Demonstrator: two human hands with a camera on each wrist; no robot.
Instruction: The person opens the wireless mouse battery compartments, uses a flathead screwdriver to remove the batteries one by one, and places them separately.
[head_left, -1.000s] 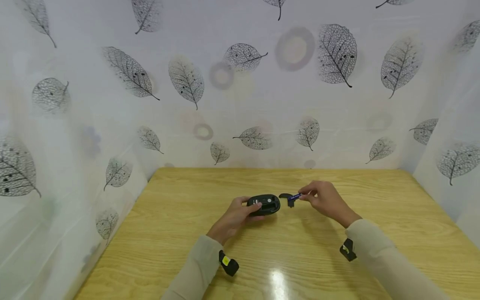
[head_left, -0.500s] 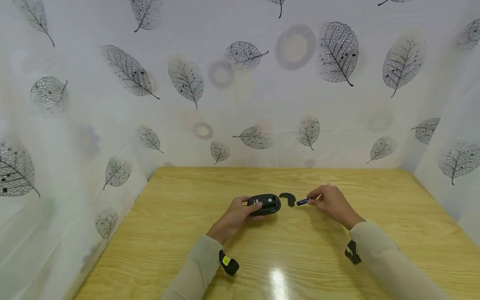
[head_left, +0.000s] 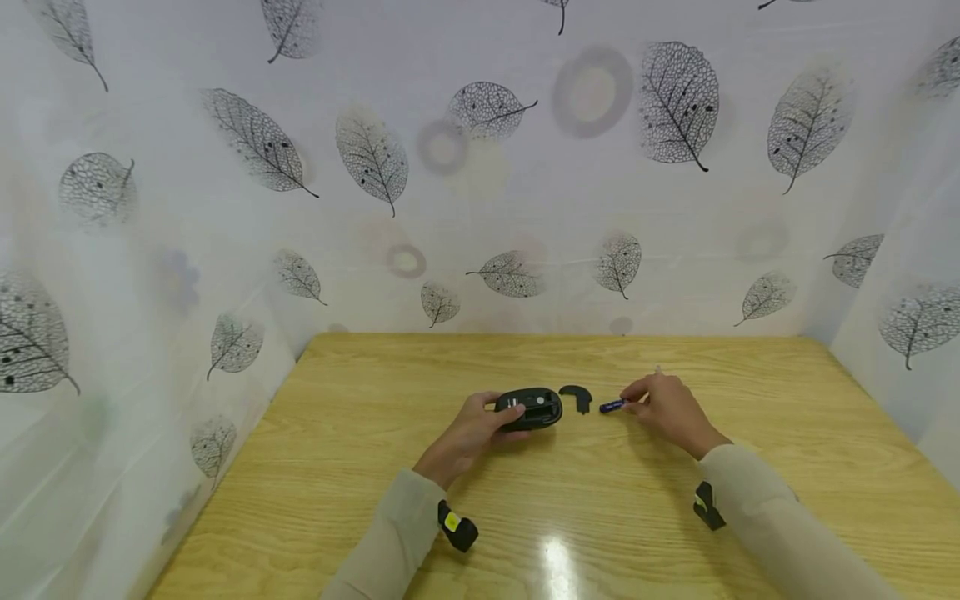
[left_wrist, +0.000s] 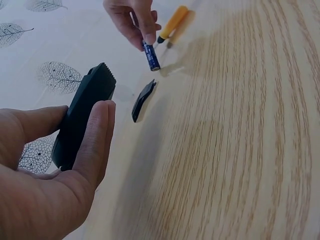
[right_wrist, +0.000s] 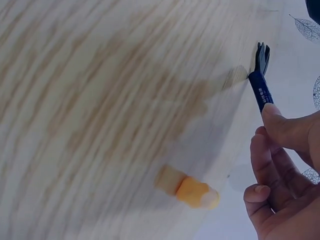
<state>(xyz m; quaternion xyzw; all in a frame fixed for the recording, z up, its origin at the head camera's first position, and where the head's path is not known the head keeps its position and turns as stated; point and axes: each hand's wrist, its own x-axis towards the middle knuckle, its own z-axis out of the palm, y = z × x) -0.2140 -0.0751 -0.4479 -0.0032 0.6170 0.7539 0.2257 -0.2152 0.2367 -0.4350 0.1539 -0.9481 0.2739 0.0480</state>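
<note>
A black computer mouse point(head_left: 531, 407) lies underside up on the wooden table point(head_left: 570, 517), gripped at its left end by my left hand point(head_left: 501, 412). In the left wrist view, thumb and fingers wrap the mouse point(left_wrist: 84, 115). Its small black battery cover point(head_left: 576, 397) lies on the table just to the right, also seen as the cover point(left_wrist: 143, 100). My right hand point(head_left: 632, 403) pinches one end of a blue battery point(head_left: 612, 406), whose other end touches the table near the cover. The battery point(right_wrist: 260, 90) points toward the cover point(right_wrist: 262, 56).
An orange-handled tool point(left_wrist: 172, 22) shows by my right hand, and its orange handle point(right_wrist: 192, 192) is blurred; I cannot tell whether the hand holds it. Leaf-patterned white curtains point(head_left: 480, 167) enclose the table at the back and on both sides.
My right hand has moved right and down with the blue battery, away from the mouse and past the cover, until it reaches the table. The left hand and mouse stayed put.
</note>
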